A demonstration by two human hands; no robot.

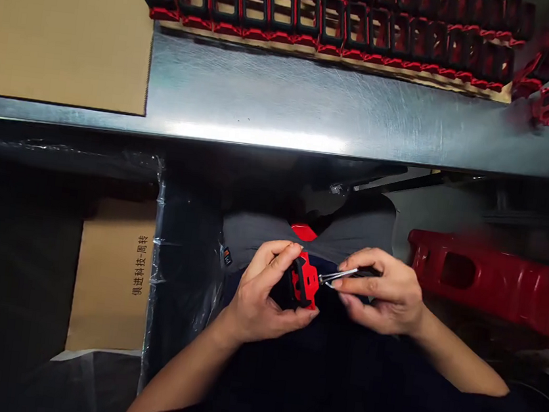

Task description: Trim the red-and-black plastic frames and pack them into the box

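Above my lap, my left hand (265, 291) grips a red and black plastic frame (313, 280) between thumb and fingers, its red side turned to the right. My right hand (383, 292) is closed on a pair of metal tweezers (352, 274). The tips of the tweezers point left and meet the red face of the frame, close to a small slot in it. Whether the tips hold anything is too small to make out. The inner side of the frame is partly hidden by my left hand.
Rows of similar red and black frames (281, 12) stand along the back of the metal table (276, 100). A cardboard sheet (67, 24) lies at its left. Below left, a plastic-lined container holds a cardboard piece (110, 280). A red plastic stool (494, 280) is at the right.
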